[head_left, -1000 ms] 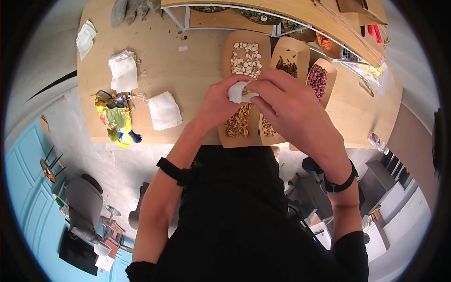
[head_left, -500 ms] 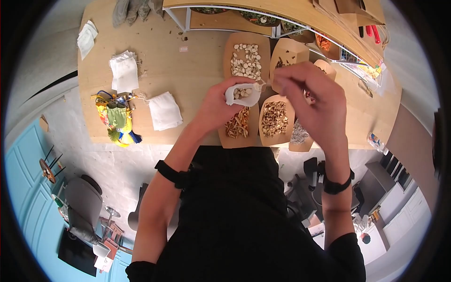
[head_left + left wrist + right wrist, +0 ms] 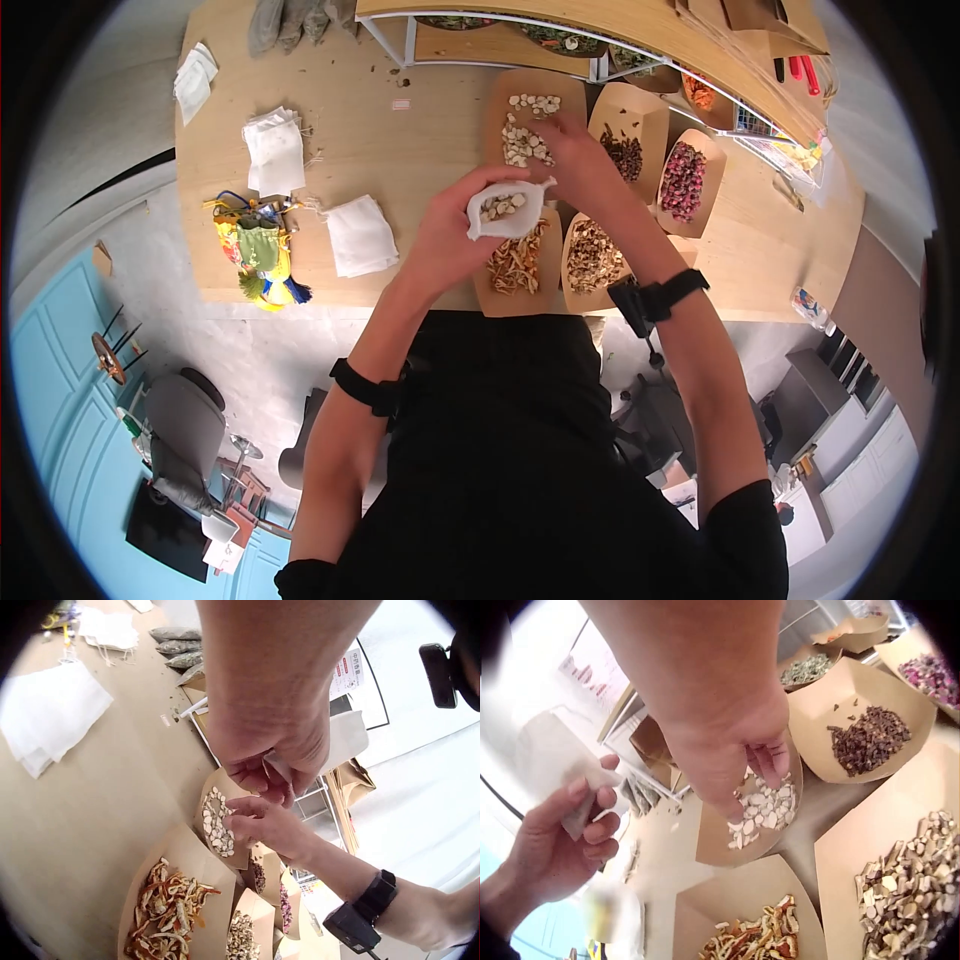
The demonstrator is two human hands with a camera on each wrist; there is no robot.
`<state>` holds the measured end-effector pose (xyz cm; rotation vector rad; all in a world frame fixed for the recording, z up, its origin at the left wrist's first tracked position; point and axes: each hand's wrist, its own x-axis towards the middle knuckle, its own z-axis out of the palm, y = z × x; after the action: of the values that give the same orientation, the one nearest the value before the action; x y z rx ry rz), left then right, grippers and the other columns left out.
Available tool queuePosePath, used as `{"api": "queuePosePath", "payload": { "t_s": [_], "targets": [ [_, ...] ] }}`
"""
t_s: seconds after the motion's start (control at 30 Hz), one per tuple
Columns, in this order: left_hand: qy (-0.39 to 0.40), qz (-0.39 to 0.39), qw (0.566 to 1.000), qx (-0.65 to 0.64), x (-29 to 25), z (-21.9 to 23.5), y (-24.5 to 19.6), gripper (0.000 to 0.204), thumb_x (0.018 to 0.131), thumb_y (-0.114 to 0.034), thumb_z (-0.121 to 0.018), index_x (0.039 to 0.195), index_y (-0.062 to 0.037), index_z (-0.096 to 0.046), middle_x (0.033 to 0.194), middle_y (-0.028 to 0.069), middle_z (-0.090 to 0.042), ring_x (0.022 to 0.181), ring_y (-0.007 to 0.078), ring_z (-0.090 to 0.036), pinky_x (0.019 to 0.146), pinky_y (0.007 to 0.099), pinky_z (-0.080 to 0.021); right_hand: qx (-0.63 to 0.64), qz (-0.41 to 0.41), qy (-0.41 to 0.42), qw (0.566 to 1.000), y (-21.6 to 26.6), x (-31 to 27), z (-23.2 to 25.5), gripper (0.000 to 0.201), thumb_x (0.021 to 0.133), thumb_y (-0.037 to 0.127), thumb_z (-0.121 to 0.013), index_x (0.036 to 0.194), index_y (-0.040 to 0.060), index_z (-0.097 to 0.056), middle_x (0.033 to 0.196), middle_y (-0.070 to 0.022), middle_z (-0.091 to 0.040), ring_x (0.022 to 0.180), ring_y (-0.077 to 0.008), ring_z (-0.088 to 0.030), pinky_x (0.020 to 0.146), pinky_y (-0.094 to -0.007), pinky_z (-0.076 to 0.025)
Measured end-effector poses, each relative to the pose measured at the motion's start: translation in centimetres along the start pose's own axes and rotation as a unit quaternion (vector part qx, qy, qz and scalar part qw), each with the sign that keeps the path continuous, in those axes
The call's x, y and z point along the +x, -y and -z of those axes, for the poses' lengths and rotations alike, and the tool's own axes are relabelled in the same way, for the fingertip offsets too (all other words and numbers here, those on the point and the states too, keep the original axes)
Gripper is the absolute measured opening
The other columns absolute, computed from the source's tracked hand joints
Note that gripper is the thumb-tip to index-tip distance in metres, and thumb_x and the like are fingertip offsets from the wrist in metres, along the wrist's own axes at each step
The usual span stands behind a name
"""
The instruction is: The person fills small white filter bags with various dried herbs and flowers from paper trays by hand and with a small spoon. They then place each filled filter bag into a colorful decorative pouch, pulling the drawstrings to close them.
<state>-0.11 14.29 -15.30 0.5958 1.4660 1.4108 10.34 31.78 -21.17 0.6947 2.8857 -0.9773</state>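
My left hand [image 3: 440, 232] grips a small white cloth pouch [image 3: 530, 216] by its side, its mouth spread upward. Pale slices [image 3: 505, 207] lie inside the pouch. Just beyond it, my right hand [image 3: 582, 165] reaches over a brown paper tray [image 3: 497, 100] of round, whitish dried slices [image 3: 759, 814]. In the right wrist view, its thumb and fingers stand apart, tips down at the slices. The left wrist view shows the right hand [image 3: 270, 829] from the side, over the same tray; there the left hand mostly covers the pouch.
Other paper trays hold orange-edged peel strips [image 3: 516, 262], chopped woody bits [image 3: 592, 258], dark cloves [image 3: 622, 158] and pink buds [image 3: 683, 180]. White pouches [image 3: 360, 237] and colourful tasselled bags [image 3: 255, 250] lie at left. A shelf [image 3: 600, 22] stands along the back.
My right hand leaves the pouch mouth, swings right, then comes forward and left over the whitish slices. The left hand keeps hold of the pouch, whose mouth is wider now.
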Motion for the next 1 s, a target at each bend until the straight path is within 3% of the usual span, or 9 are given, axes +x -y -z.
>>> {"api": "queuePosePath", "payload": {
  "t_s": [0.03,0.27,0.33,0.47,0.53,0.57,0.63,0.77,1.0],
  "targets": [
    [-0.017,0.030,0.999,0.000,-0.3,0.0,-0.3,0.033,0.086,-0.002,-0.069,0.119,-0.0030,-0.061,0.104,0.0051,-0.066,0.094,0.0118,-0.065,0.086,0.0257,-0.051,-0.065,0.046,-0.002,0.997,0.1,0.4,-0.6,0.036,0.083,0.010,-0.064,0.118,0.0021,-0.059,0.106,-0.0214,-0.059,0.092,-0.0373,-0.064,0.080,-0.0423,-0.054],
    [-0.002,0.001,0.999,0.042,-1.4,1.1,0.8,0.034,0.086,-0.001,-0.069,0.119,-0.0043,-0.061,0.105,0.0052,-0.067,0.095,0.0110,-0.064,0.086,0.0253,-0.051,-0.097,0.002,0.019,0.995,-0.9,1.6,-2.8,0.027,0.082,0.011,-0.064,0.108,0.0012,-0.060,0.102,-0.0208,-0.059,0.086,-0.0396,-0.064,0.078,-0.0460,-0.052],
    [-0.007,0.014,0.999,0.050,-1.5,1.4,1.3,0.047,0.075,0.009,-0.062,0.120,-0.0057,-0.060,0.111,0.0072,-0.068,0.104,0.0167,-0.064,0.092,0.0281,-0.049,-0.029,-0.040,0.021,0.999,-1.2,1.2,-2.1,0.019,0.083,0.008,-0.063,0.101,0.0011,-0.063,0.099,-0.0195,-0.062,0.084,-0.0372,-0.065,0.075,-0.0443,-0.053],
    [-0.019,0.035,0.998,0.049,-1.7,1.6,1.8,0.046,0.075,0.009,-0.062,0.119,-0.0055,-0.061,0.109,0.0069,-0.068,0.103,0.0166,-0.064,0.092,0.0279,-0.049,0.037,-0.060,0.028,0.997,-0.7,1.2,-0.5,0.015,0.083,0.009,-0.063,0.096,0.0014,-0.065,0.103,-0.0207,-0.063,0.085,-0.0397,-0.065,0.078,-0.0451,-0.054],
    [-0.026,0.007,0.997,0.074,-1.9,1.5,2.3,0.035,0.085,-0.006,-0.072,0.118,-0.0040,-0.061,0.106,0.0033,-0.066,0.097,0.0098,-0.062,0.087,0.0252,-0.049,0.083,-0.052,0.059,0.993,-0.4,1.4,-0.4,0.016,0.083,0.011,-0.064,0.097,0.0018,-0.065,0.104,-0.0187,-0.063,0.087,-0.0391,-0.065,0.079,-0.0441,-0.053],
    [-0.025,0.008,0.997,0.073,-2.0,1.5,2.4,0.035,0.085,-0.006,-0.072,0.118,-0.0040,-0.061,0.106,0.0033,-0.066,0.097,0.0098,-0.062,0.087,0.0252,-0.049,0.083,-0.053,0.059,0.993,-0.4,1.4,-0.6,0.016,0.083,0.011,-0.064,0.097,0.0018,-0.065,0.104,-0.0187,-0.063,0.087,-0.0391,-0.065,0.079,-0.0441,-0.053],
    [-0.028,0.025,0.997,0.060,-2.2,1.6,2.5,0.034,0.086,-0.007,-0.072,0.118,-0.0040,-0.061,0.105,0.0031,-0.066,0.096,0.0097,-0.062,0.086,0.0250,-0.049,0.065,0.013,0.037,0.997,-0.2,1.6,-0.9,0.026,0.083,0.015,-0.069,0.104,0.0012,-0.065,0.101,-0.0173,-0.062,0.081,-0.0341,-0.067,0.075,-0.0411,-0.054],
    [-0.031,0.039,0.998,0.050,-2.5,2.0,2.6,0.034,0.086,-0.007,-0.072,0.118,-0.0039,-0.062,0.104,0.0030,-0.066,0.095,0.0097,-0.062,0.085,0.0250,-0.049,-0.012,0.038,-0.006,0.999,0.5,1.3,-1.5,0.029,0.083,0.015,-0.068,0.109,0.0014,-0.063,0.105,-0.0161,-0.060,0.087,-0.0348,-0.066,0.077,-0.0421,-0.054],
    [-0.029,0.036,0.997,0.059,-2.7,2.1,3.1,0.032,0.087,-0.006,-0.071,0.118,-0.0034,-0.061,0.100,0.0039,-0.068,0.094,0.0101,-0.064,0.084,0.0246,-0.050,-0.086,0.037,0.075,0.993,0.1,0.8,-3.1,0.027,0.081,0.013,-0.067,0.105,0.0019,-0.063,0.107,-0.0163,-0.060,0.092,-0.0385,-0.064,0.081,-0.0436,-0.054]
  ]
}}
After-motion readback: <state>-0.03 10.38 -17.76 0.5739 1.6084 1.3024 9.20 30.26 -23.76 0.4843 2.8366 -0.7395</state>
